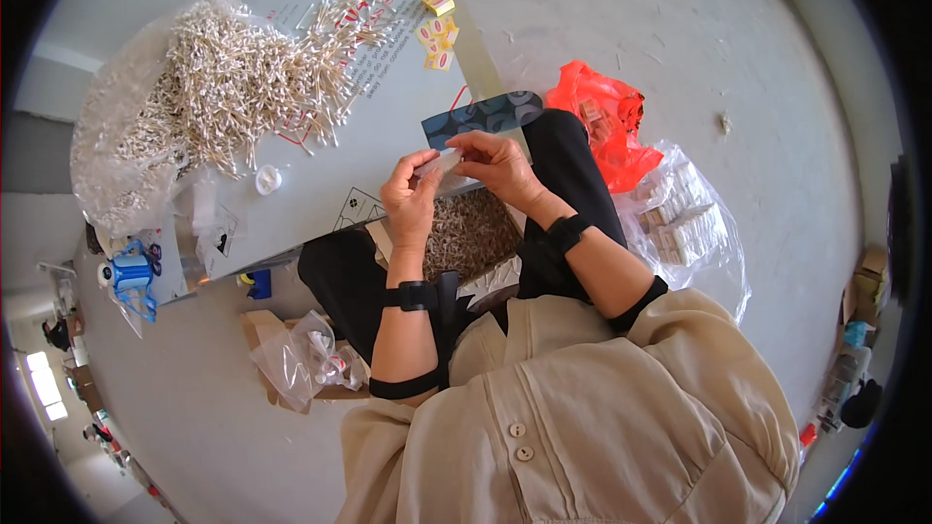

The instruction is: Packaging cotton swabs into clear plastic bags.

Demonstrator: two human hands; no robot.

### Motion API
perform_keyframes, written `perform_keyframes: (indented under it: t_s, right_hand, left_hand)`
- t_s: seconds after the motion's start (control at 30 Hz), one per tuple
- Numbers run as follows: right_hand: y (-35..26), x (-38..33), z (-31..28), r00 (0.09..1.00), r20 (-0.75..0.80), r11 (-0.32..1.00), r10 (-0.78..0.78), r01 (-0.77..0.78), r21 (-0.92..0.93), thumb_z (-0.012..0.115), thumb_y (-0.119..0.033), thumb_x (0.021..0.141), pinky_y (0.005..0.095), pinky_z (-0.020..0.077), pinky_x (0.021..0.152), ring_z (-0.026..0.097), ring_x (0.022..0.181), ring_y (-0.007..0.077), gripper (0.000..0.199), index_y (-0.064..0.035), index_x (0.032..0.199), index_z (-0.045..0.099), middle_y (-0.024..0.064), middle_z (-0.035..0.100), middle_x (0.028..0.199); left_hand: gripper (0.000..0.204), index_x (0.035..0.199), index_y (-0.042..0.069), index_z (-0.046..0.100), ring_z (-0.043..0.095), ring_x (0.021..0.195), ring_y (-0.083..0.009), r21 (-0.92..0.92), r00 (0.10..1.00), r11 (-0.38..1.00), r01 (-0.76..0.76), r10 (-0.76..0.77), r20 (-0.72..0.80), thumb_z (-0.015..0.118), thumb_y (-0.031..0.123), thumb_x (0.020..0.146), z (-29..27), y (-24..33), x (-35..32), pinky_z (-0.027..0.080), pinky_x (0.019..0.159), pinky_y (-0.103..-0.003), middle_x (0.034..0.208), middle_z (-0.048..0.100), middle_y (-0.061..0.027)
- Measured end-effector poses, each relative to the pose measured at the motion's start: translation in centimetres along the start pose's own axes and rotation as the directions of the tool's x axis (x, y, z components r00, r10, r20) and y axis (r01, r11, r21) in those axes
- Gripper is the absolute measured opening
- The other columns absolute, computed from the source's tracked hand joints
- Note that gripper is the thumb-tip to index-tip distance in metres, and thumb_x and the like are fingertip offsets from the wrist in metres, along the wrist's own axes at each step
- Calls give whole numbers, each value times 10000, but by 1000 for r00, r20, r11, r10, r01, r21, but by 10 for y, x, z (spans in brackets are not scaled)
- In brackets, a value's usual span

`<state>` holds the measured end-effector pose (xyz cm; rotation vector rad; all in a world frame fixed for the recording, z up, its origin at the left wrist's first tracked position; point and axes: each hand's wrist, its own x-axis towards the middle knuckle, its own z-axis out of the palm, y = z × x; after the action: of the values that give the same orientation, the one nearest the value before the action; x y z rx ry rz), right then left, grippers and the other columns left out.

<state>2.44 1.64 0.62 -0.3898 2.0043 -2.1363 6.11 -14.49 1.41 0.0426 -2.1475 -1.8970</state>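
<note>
Between both hands, above my lap, is a small whitish see-through plastic packet (pixel 443 164). My left hand (pixel 410 199) pinches its left side with thumb and fingers. My right hand (pixel 498 171) is closed on its upper right edge. What lies inside the packet is too small to make out. Below the hands, between my knees, stands an open box (pixel 471 233) full of thin brownish sticks. Just beyond the hands, a dark blue patterned strip (pixel 476 118) lies at the table's edge.
A large heap of cotton swabs (pixel 233 78) spills from a clear bag on the table (pixel 320 194). Yellow labels (pixel 437 34) and a small white round lid (pixel 268 180) lie there too. At right are a red plastic bag (pixel 607 126) and a clear bag of white packs (pixel 684 218).
</note>
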Motion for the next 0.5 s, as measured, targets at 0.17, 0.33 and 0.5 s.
perform_keyframes:
  t_s: [0.17, 0.33, 0.5]
  right_hand:
    - [-8, 1, 2, 999, 17, 996, -39, 41, -86, 697, 23, 792, 249, 474, 660, 572, 736, 84, 219, 12, 1010, 682, 32, 606, 812]
    - [-15, 5, -6, 989, 42, 954, -139, 145, -263, 709, -48, 793, 305, 473, 632, 608, 694, 181, 121, -9, 905, 689, 91, 609, 782]
    - [-22, 10, -6, 977, 64, 909, -203, 213, -358, 698, -59, 788, 330, 473, 618, 612, 690, 269, 73, -24, 849, 676, 110, 607, 779]
  left_hand:
    - [170, 1002, -5, 673, 622, 838, -88, -20, 998, 999, 45, -44, 37, 698, -17, 834, -8, 2, 0, 506, 748, -245, 952, 703, -42]
    - [138, 900, 15, 671, 631, 754, -172, 230, 977, 949, -214, 203, 71, 702, -44, 778, -9, 11, 6, 503, 674, -280, 867, 656, -71]
    - [119, 812, 13, 629, 586, 775, -248, 364, 970, 899, -242, 210, 125, 692, -58, 739, -10, 19, 15, 484, 657, -328, 814, 574, -82]
